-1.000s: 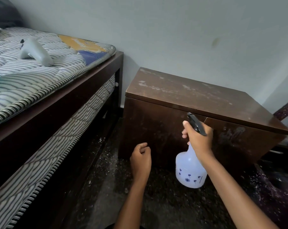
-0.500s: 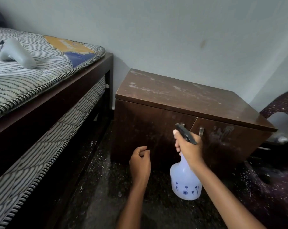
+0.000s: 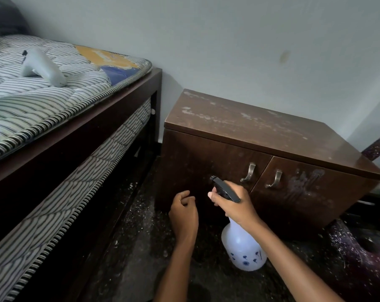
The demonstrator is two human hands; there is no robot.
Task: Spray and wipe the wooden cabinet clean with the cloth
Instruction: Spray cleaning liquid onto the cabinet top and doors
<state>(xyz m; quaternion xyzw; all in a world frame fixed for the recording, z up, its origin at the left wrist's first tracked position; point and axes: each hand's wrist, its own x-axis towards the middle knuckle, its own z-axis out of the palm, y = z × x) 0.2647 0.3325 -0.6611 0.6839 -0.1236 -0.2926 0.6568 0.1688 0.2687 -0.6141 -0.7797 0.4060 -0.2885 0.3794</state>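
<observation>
A dark wooden cabinet (image 3: 261, 131) with two doors and metal handles stands against the wall; its top carries pale dusty streaks and the right door has a whitish smear. My right hand (image 3: 237, 205) grips the neck of a translucent white spray bottle (image 3: 242, 251) with a black trigger head, nozzle pointing at the left door. My left hand (image 3: 183, 214) hovers just left of it, fingers curled shut, holding nothing that I can see. No cloth is in view.
A bed (image 3: 75, 131) with a striped mattress fills the left side, a grey handheld device (image 3: 43, 68) lying on it. The dark floor (image 3: 141, 247) is speckled with white debris. A dark plastic chair (image 3: 372, 247) stands at the right edge.
My right hand with the spray bottle has shifted left, from the gap between the doors to in front of the left door, uncovering both handles. My left hand has stayed in place.
</observation>
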